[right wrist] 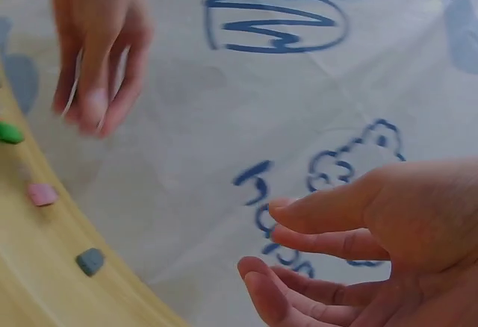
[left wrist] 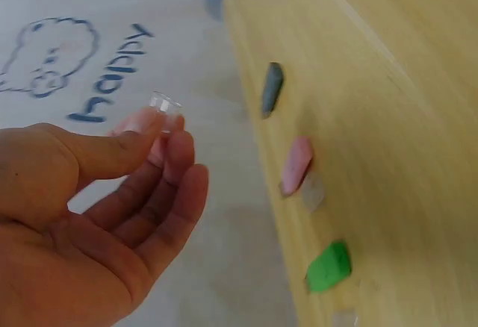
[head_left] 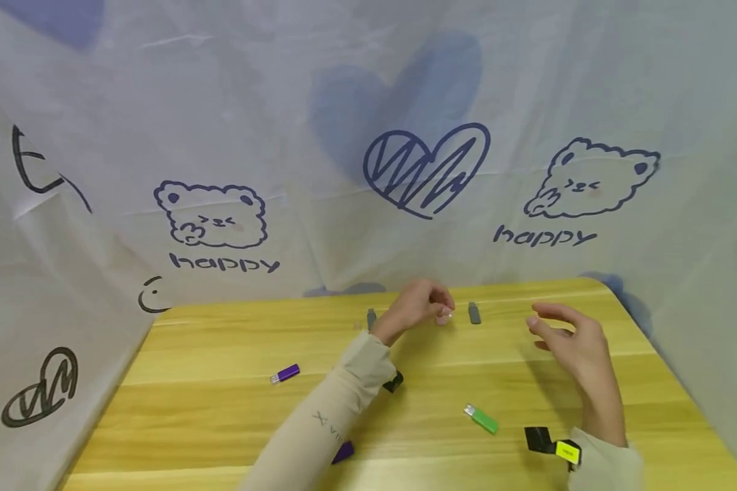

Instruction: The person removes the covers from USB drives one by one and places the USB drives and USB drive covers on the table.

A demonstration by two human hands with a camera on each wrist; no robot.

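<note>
My left hand point(head_left: 416, 307) pinches a small clear plastic cap point(left wrist: 166, 103) between thumb and fingertips, held up off the table in the left wrist view. Below it, near the back edge, lies a pink USB stick point(left wrist: 297, 164) with another clear piece point(left wrist: 314, 191) beside it. A grey USB stick point(head_left: 474, 313) lies just to the right of the pink one. My right hand point(head_left: 576, 348) hovers over the table's right side, fingers loosely bent and apart, with nothing between them in the right wrist view.
A second grey stick point(head_left: 371, 318) sits partly behind the left wrist. Purple sticks lie at left point(head_left: 285, 374) and by the left sleeve point(head_left: 342, 452). A green stick point(head_left: 482, 419) is at front centre, and another green one point(left wrist: 328, 267) lies farther back. A patterned cloth surrounds the wooden table point(head_left: 221, 409).
</note>
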